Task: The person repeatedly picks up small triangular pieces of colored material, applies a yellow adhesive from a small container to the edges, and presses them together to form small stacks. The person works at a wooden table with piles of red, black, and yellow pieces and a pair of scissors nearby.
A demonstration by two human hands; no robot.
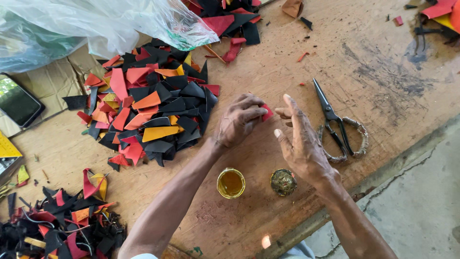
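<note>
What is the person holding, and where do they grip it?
The left hand pinches a small red scrap by its left edge; the right hand is open, holding nothing.

One head-worn camera, looking steeply down, close over the wooden tabletop [297, 62]; floor strip at right.

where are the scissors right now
The scissors lie on the wooden table, just right of the right hand, blades pointing away from the person.
</note>
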